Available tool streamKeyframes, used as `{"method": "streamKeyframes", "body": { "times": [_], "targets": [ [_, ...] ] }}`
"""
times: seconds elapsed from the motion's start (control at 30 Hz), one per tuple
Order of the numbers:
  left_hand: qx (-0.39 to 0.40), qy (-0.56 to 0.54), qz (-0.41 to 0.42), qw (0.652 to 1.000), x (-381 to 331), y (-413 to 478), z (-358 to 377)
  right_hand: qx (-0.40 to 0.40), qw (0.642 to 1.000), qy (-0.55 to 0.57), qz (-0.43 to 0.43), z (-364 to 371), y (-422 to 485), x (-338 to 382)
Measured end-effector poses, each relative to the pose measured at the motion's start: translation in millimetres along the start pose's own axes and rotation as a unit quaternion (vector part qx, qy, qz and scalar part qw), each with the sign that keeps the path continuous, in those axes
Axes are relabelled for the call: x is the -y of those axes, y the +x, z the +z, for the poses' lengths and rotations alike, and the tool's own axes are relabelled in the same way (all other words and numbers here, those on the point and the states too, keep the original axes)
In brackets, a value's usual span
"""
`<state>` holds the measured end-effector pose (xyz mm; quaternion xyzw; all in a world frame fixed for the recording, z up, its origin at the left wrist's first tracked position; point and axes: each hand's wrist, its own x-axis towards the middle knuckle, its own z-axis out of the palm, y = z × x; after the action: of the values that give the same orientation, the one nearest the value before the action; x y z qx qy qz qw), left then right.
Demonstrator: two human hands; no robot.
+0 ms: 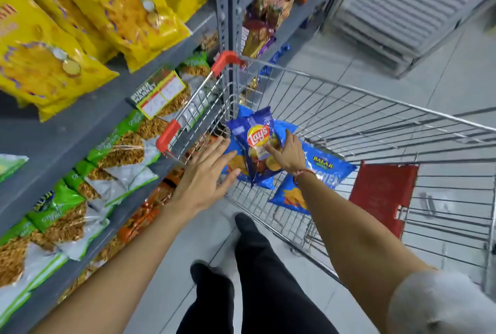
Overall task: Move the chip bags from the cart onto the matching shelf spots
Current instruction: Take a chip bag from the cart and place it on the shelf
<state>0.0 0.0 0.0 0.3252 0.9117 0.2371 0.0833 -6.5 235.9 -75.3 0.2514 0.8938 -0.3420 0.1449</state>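
A wire shopping cart (349, 108) with red corner guards stands against the shelving. Inside lie several blue chip bags; on top is a dark blue Lay's bag (257, 145), and to its right a lighter blue Balaji bag (326, 170). My right hand (287, 155) rests on the Lay's bag's right side, fingers curled onto it. My left hand (206, 175) reaches over the cart's near left rim with fingers spread, just left of the bags, holding nothing.
Grey metal shelves (80, 124) run along the left, with yellow snack bags (112, 11) above, green and clear bags (115, 151) in the middle and orange bags (150, 210) below. A red child-seat flap (383, 194) is in the cart's near end. Grey tiled floor lies ahead.
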Motion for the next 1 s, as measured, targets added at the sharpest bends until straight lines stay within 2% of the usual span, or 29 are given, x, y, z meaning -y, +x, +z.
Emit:
{"method": "streamKeyframes", "body": {
  "times": [0.13, 0.33, 0.5, 0.8, 1.0],
  "targets": [
    [0.002, -0.002, -0.017, 1.0, 11.6, -5.6, 17.7, 0.05, 0.992, 0.097, 0.07, 8.7, 24.1, -8.3],
    [-0.019, 0.06, -0.004, 0.998, 11.8, -11.1, 23.2, 0.105, 0.983, 0.099, 0.117, 23.0, 39.9, -21.8],
    [-0.001, 0.076, -0.008, 0.997, 11.4, -11.3, 24.9, 0.08, 0.976, 0.149, 0.139, 43.8, 45.5, -40.7],
    [0.038, 0.083, -0.025, 0.995, 5.1, -11.9, 17.8, 0.076, 0.963, 0.218, 0.139, 51.4, 16.8, -27.4],
    [0.048, 0.088, -0.047, 0.994, -0.2, -14.9, 12.7, -0.002, 0.943, 0.312, 0.115, 20.2, -7.2, 2.9]
  ]
}}
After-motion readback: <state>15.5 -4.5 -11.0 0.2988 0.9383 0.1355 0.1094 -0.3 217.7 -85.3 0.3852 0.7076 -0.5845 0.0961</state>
